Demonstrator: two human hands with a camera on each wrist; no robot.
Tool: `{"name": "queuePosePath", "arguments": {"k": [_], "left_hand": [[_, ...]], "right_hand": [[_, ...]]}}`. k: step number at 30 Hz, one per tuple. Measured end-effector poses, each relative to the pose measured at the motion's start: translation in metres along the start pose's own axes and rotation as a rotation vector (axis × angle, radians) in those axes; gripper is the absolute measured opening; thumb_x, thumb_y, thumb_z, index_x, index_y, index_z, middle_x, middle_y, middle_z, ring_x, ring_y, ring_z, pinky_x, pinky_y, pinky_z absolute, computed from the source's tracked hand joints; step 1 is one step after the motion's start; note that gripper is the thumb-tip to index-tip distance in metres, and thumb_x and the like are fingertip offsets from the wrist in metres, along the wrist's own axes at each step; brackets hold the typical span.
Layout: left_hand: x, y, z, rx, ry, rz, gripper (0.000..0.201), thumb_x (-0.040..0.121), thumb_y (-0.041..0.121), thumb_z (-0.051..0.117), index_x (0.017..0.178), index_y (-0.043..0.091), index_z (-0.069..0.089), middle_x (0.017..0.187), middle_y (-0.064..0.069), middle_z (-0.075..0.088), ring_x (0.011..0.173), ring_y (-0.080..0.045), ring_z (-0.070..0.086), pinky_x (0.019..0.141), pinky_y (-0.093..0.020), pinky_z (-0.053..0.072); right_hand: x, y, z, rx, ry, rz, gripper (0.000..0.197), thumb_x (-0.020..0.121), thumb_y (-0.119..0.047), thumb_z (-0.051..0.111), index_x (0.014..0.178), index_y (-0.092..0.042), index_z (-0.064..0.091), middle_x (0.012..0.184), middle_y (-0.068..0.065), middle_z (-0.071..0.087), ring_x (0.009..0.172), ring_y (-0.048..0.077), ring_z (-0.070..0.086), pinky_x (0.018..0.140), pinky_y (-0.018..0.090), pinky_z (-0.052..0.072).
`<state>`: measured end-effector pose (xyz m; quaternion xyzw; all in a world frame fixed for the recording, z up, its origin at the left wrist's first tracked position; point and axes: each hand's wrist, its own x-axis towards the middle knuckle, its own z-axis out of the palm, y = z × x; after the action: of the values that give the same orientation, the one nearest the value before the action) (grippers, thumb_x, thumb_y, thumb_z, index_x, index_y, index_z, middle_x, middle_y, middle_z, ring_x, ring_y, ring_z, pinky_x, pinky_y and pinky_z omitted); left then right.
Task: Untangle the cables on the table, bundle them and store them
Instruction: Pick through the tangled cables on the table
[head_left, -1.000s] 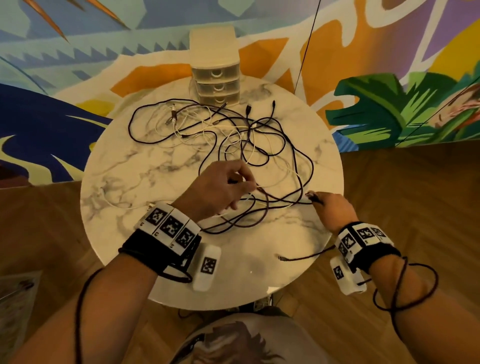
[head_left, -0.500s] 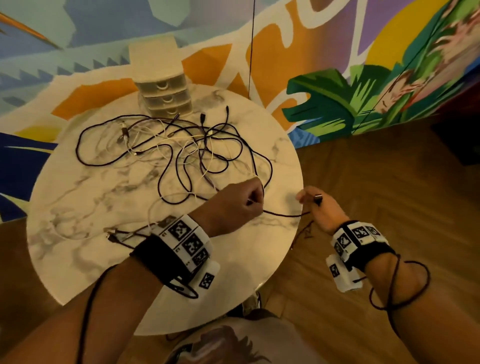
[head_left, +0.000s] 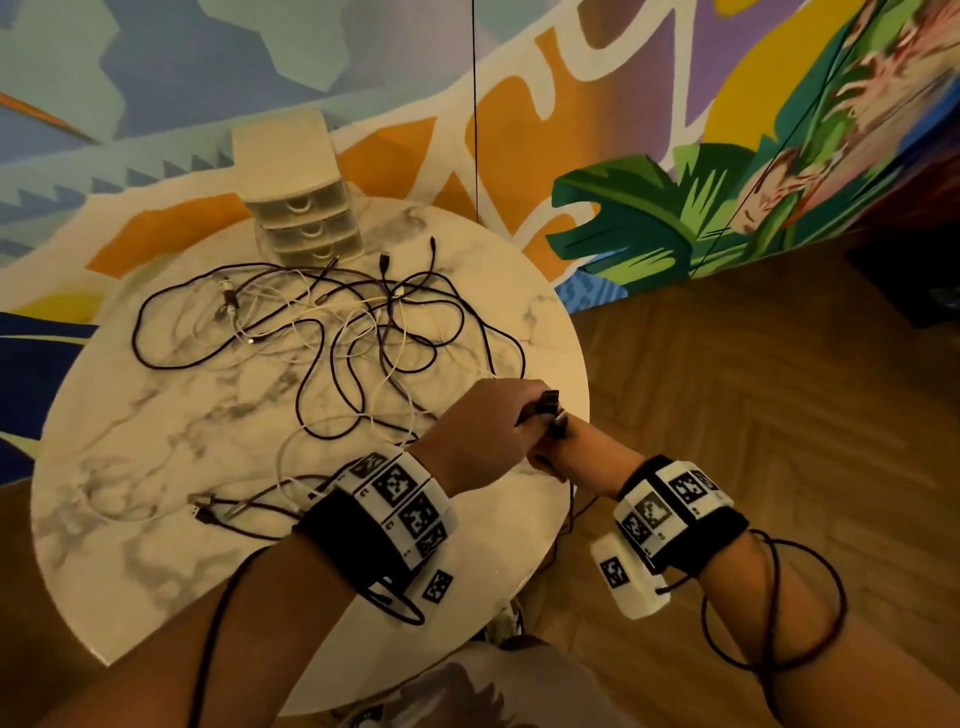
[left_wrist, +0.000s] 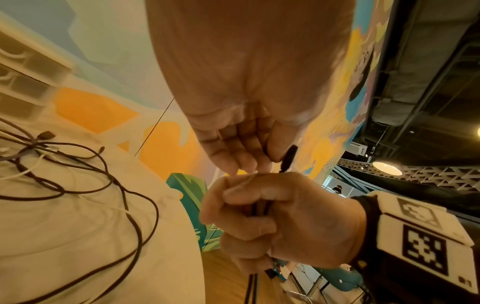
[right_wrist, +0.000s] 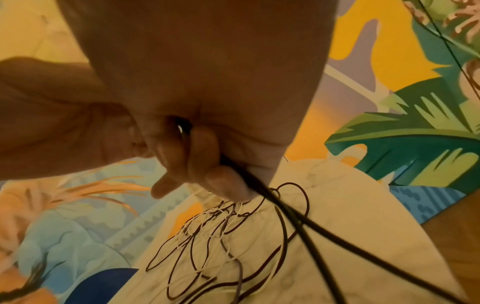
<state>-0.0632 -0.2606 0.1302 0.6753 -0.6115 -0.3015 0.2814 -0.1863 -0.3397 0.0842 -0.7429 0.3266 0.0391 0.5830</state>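
Gripping one dark cable at table edge, both hands curled on it, left hand touching right hand.

Round white marble-patterned tabletop, grey-veined, seen from above. Behind it, painted wall mural: blue and pale teal fields with a zigzag band at left, orange and white bands at centre, large green leaf at right, yellow and purple patches above. Thin dark vertical line running down the mural to the tabletop's far edge. Wooden herringbone floor at right and lower left. Dark ceiling with ducts and a round lit lamp in the left wrist view.
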Motion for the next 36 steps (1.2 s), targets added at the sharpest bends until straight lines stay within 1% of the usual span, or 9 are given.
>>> {"name": "queuePosePath", "arguments": {"k": [3,6,10,14,18,27,30,34,36], "left_hand": [[0.002,0.006,0.001,0.077,0.012,0.024,0.016,0.094,0.015,0.048,0.098,0.006,0.062,0.089,-0.004,0.061,0.077,-0.016,0.052,0.068,-0.028,0.043],[0.003,0.009,0.001,0.185,-0.016,0.047,0.019,0.094,0.015,0.044,0.104,0.009,0.059,0.094,-0.003,0.056,0.086,-0.017,0.049,0.078,-0.035,0.044],[0.002,0.015,0.004,0.275,0.008,0.116,0.036,0.092,0.031,0.050,0.125,0.017,0.052,0.112,0.002,0.055,0.103,-0.012,0.048,0.087,-0.026,0.044],[0.006,0.019,0.013,0.302,0.158,0.210,0.026,0.092,0.029,0.055,0.111,0.011,0.058,0.100,-0.003,0.060,0.091,-0.016,0.054,0.075,-0.028,0.048],[0.013,0.023,0.017,0.293,0.103,0.152,0.022,0.096,0.025,0.048,0.105,0.008,0.058,0.100,-0.006,0.060,0.089,-0.018,0.054,0.074,-0.024,0.039],[0.022,0.004,0.025,0.036,0.149,0.062,0.036,0.089,0.046,0.053,0.107,0.015,0.059,0.099,0.004,0.054,0.093,-0.013,0.049,0.080,-0.027,0.045],[0.031,-0.002,0.037,-0.092,0.065,-0.091,0.043,0.085,0.058,0.046,0.108,0.024,0.061,0.103,0.005,0.054,0.101,-0.018,0.051,0.090,-0.040,0.046],[0.041,0.022,0.041,-0.245,0.204,-0.089,0.041,0.092,0.044,0.041,0.078,0.013,0.064,0.081,-0.002,0.064,0.086,-0.021,0.060,0.086,-0.047,0.047],[0.042,0.038,0.033,-0.552,0.202,-0.133,0.046,0.094,0.039,0.040,0.068,0.009,0.061,0.068,-0.005,0.064,0.076,-0.027,0.063,0.085,-0.049,0.050]], "right_hand": [[0.003,-0.005,0.000,-0.133,0.063,-0.064,0.019,0.095,-0.001,0.045,0.107,-0.002,0.060,0.095,0.011,0.062,0.082,0.019,0.058,0.079,0.022,0.051],[-0.001,-0.014,-0.003,-0.281,0.020,-0.104,0.026,0.097,0.002,0.039,0.114,0.010,0.056,0.093,0.002,0.047,0.068,-0.002,0.040,0.069,0.006,0.038],[-0.007,-0.013,-0.008,-0.225,0.059,-0.129,0.025,0.093,0.006,0.046,0.117,0.011,0.053,0.098,0.000,0.046,0.085,0.004,0.044,0.075,0.006,0.036],[-0.010,-0.015,-0.009,-0.177,0.097,-0.181,0.019,0.092,0.006,0.048,0.106,0.010,0.060,0.085,0.002,0.054,0.071,-0.001,0.045,0.069,0.006,0.043],[-0.006,-0.004,-0.010,-0.256,0.123,-0.115,0.025,0.095,0.001,0.045,0.116,0.009,0.057,0.112,0.020,0.057,0.080,0.003,0.043,0.073,-0.001,0.034],[0.000,0.013,-0.015,-0.070,0.243,-0.038,0.022,0.088,-0.009,0.046,0.086,0.004,0.063,0.072,0.011,0.061,0.060,0.018,0.051,0.064,0.049,0.051],[-0.005,0.006,-0.019,0.031,0.288,-0.103,0.019,0.090,0.000,0.053,0.106,-0.007,0.058,0.087,-0.008,0.057,0.078,0.004,0.055,0.076,0.024,0.051],[-0.004,0.018,-0.023,0.059,0.368,-0.118,0.013,0.089,-0.007,0.054,0.081,0.001,0.060,0.075,0.022,0.061,0.059,0.028,0.053,0.062,0.047,0.049],[-0.001,0.041,-0.022,0.115,0.425,0.012,0.024,0.088,-0.012,0.059,0.067,-0.002,0.056,0.065,0.024,0.054,0.044,0.015,0.041,0.049,0.038,0.037]]}}
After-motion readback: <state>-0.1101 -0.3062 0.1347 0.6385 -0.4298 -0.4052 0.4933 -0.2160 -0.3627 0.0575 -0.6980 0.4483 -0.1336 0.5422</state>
